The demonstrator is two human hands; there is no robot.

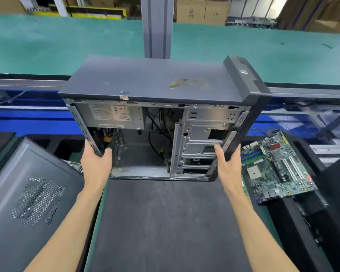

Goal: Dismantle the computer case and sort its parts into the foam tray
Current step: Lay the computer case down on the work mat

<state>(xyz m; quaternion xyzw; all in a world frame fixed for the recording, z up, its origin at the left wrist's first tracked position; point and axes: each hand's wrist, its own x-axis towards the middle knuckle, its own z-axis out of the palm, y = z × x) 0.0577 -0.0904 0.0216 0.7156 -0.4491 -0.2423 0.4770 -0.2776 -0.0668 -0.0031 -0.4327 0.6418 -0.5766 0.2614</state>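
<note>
**Both hands grip the open case on the mat**

The case (161,114) stands upright at the centre of view, at the 12 o'clock edge of the dark mat (165,222). Its open side faces the camera. Its dark top panel is scuffed, with a brownish smear toward 1 o'clock.

The left hand (95,165) holds the case's rear edge at 9 o'clock: the thumb curls inside the frame, and the fingers wrap round behind, out of sight. The right hand (227,165) holds the front bezel at 3 o'clock, thumb against the metal drive cage (200,144) and fingers curled round the black plastic edge. Both hands are closed on the case.

Inside, the power supply (114,116) sits in the upper corner at 10 o'clock, its label facing out. Loose black cables (157,130) hang down the middle. The drive cage fills the 3 o'clock side. The floor of the case is bare, dusty metal.

At 8 o'clock of the case, a removed side panel (31,193) with a perforated vent lies tilted beside the mat. At 4 o'clock, a green motherboard (277,167) lies flat on black foam (294,228), just beside the right hand. Beyond the case, at 12 o'clock, runs a green belt (67,46), crossed by a grey upright post (157,26).
</note>
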